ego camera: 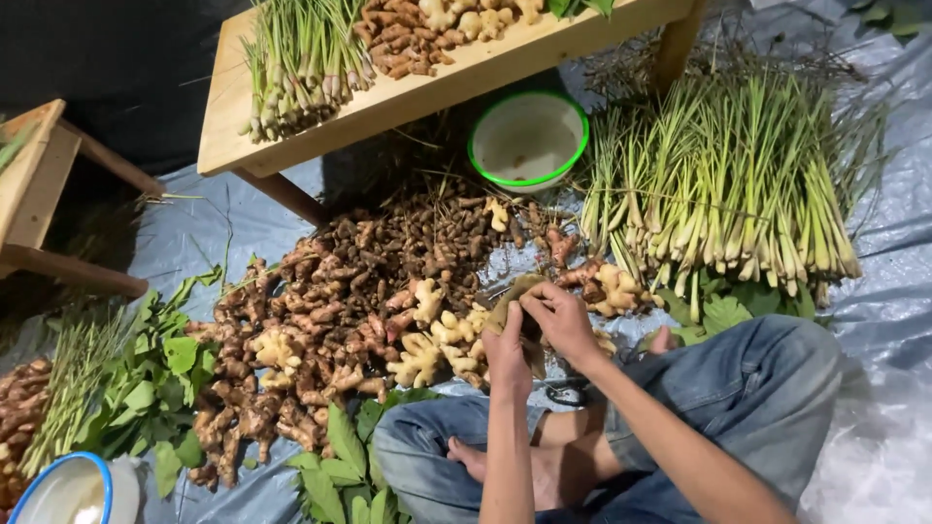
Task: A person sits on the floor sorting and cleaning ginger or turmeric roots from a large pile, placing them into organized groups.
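Left hand: our left hand (507, 351) is curled shut around the lower end of a brown root (513, 296), gripping it from beneath.
Right hand: our right hand (561, 315) closes on the same root from the other side, fingers (537, 296) pinched at its top edge, so the two hands touch.
Root: held just above our crossed legs in blue jeans (767, 388), one bare foot (466, 458) showing beneath the wrists.
Just beyond the hands: pale ginger pieces (442, 340) lie on the grey sheet (893, 243), merging into a wide heap of darker brown roots (330, 301) out past the left hand.
Past the right hand: lemongrass stalks (738, 184) lie in a thick bundle.
Straight ahead: a white bowl with a green rim (529, 138) sits under a wooden bench (388, 107) loaded with more stalks and ginger.
Near our left knee: green leaves (146, 378) and a blue-rimmed bowl (63, 490).
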